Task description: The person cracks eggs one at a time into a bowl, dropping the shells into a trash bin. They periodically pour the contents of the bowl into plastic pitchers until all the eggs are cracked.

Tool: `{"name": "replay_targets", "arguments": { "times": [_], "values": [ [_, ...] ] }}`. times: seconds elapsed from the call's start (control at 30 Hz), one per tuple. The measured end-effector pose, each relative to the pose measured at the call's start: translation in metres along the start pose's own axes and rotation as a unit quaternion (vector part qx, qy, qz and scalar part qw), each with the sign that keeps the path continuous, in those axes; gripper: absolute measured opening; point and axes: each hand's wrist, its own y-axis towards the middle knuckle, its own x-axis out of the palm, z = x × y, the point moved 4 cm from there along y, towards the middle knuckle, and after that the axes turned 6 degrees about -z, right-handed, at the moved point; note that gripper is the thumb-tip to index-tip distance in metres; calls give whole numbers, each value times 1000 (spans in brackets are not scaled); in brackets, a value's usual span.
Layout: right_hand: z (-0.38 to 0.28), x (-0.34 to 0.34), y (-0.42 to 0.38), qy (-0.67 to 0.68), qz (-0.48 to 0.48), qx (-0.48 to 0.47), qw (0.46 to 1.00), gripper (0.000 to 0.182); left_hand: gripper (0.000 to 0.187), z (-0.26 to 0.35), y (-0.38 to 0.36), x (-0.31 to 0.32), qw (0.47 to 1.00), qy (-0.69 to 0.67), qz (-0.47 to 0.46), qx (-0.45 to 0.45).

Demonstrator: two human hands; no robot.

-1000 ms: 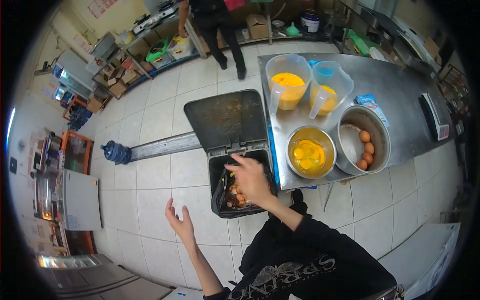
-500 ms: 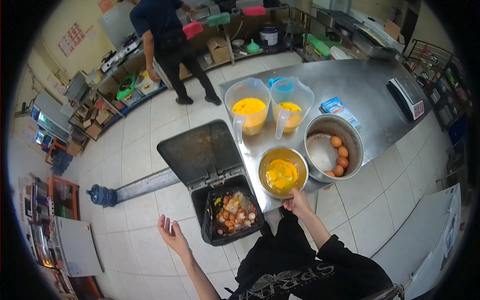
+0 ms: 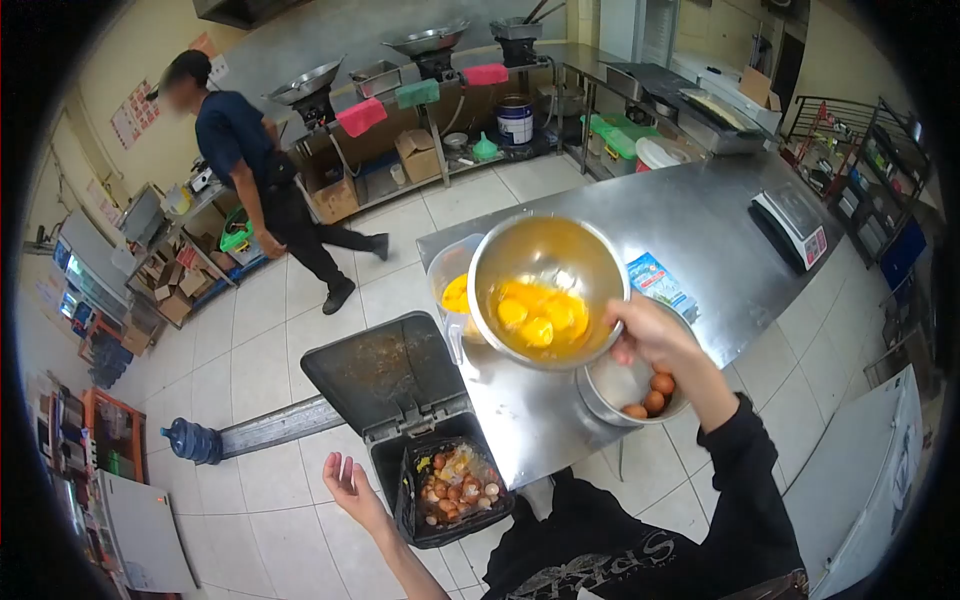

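My right hand grips the rim of a steel mixing bowl, raised above the table and tilted. Cracked eggs with several whole yolks lie inside it. Behind the bowl, a clear measuring jug with yellow egg shows in part; the second jug is hidden. Brown eggs sit in a metal pot, partly covered by my right forearm. My left hand is empty, fingers apart, left of an open bin holding eggshells.
The steel table carries a blue-and-white packet and a scale. A person walks at the back left. A water bottle lies on the floor near a metal channel. Woks stand along the back.
My right hand has lifted the mixing bowl off the table, up and forward, in front of the jugs. My left hand stays low, still empty. The person at the back has moved left.
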Motion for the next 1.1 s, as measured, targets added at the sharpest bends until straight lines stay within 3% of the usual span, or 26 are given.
{"name": "replay_targets", "arguments": {
  "times": [0.03, 0.1, 0.3, 0.33, 0.43, 0.47, 0.57, 0.6, 0.7, 0.73, 0.83, 0.9, 0.93, 0.97, 1.0, 1.1],
  "values": [
    [-19, -10, 7, -62, 37, -25, 997, 21, 41, -3, 0, 2, 1000, -2, 6, -4],
    [-46, -24, 21, -125, 20, -74, 989, 31, 41, -9, -2, 4, 1000, 2, 18, -7],
    [-61, -75, 76, -288, 187, -208, 916, 61, 41, -25, -11, -4, 998, 45, 44, -11],
    [-63, -79, 81, -328, 189, -176, 908, 70, 42, -32, -11, -8, 997, 53, 48, -7],
    [-55, -78, 97, -450, 248, -451, 730, 71, 42, -44, -11, -14, 996, 68, 63, -4],
    [-48, -78, 99, -404, 230, -397, 791, 66, 42, -43, -11, -11, 995, 69, 65, -7],
    [-41, -66, 95, -432, 209, -355, 802, 75, 41, -32, -16, 6, 996, 66, 63, -12],
    [-33, -68, 99, -425, 200, -395, 790, 76, 41, -27, -16, 16, 997, 58, 57, -11],
    [-13, -62, 101, -389, 258, -514, 720, 60, 35, 9, -18, 62, 999, 39, 20, 18],
    [-4, -62, 106, -358, 285, -515, 725, 61, 34, 26, -17, 81, 999, 33, -6, 35],
    [6, -62, 106, -140, 283, -397, 862, 65, 28, 72, -15, 141, 990, -24, -99, 102],
    [35, -93, 149, -14, 242, -307, 920, 41, 31, 119, -16, 179, 974, -35, -183, 129],
    [36, -97, 150, 94, 143, -194, 966, 32, 33, 138, -16, 195, 966, -18, -221, 135],
    [39, -94, 142, 204, 44, -71, 975, 24, 36, 152, -16, 209, 956, -2, -259, 138],
    [30, -81, 122, 248, 47, -35, 967, 8, 38, 160, -14, 220, 948, 25, -283, 144],
    [21, -55, 65, 122, 35, 6, 992, 15, 42, 164, -13, 244, 930, 82, -341, 106]
  ]
}}
